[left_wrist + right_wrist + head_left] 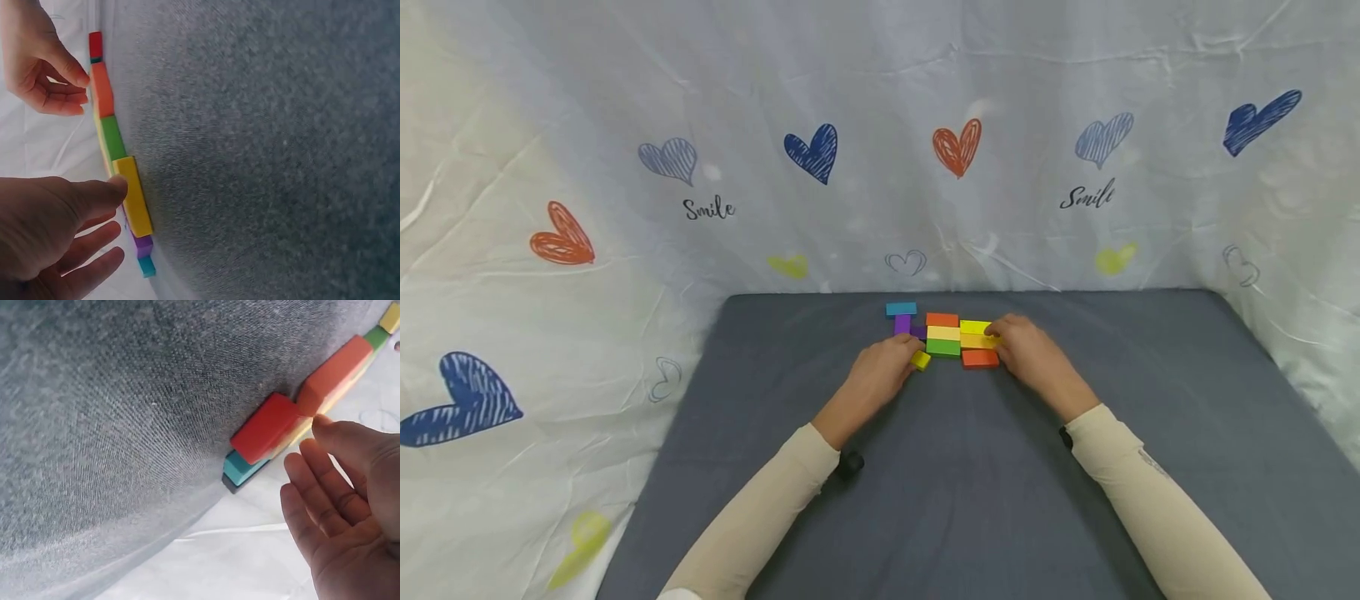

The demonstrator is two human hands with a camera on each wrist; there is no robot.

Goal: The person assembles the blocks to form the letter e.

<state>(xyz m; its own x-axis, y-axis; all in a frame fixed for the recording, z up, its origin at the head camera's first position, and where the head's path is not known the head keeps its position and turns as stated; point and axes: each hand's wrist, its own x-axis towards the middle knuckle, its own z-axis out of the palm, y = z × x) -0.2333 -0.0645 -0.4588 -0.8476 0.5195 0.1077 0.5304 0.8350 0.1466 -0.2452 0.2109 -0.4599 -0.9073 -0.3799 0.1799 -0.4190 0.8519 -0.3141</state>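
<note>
Coloured wooden blocks lie side by side near the table's far edge. In the head view my left hand (880, 372) is at the left front of the group, holding a yellow block (921, 360). The left wrist view shows the thumb on that block's edge; the index fingertip is hidden. Beside it sits a green block (943, 348). My right hand (1036, 357) is at the group's right end, fingers loosely bent, with the thumb by an orange block (337, 374). A red block (265, 428) and a teal block (242, 467) lie just beyond, hidden by this hand in the head view.
A blue block (901, 308) and a purple block (902, 324) form the group's left end. Grey cloth covers the table (925, 500). Behind it hangs a white curtain (865, 225) printed with hearts. A dark object (851, 464) is by the left wrist.
</note>
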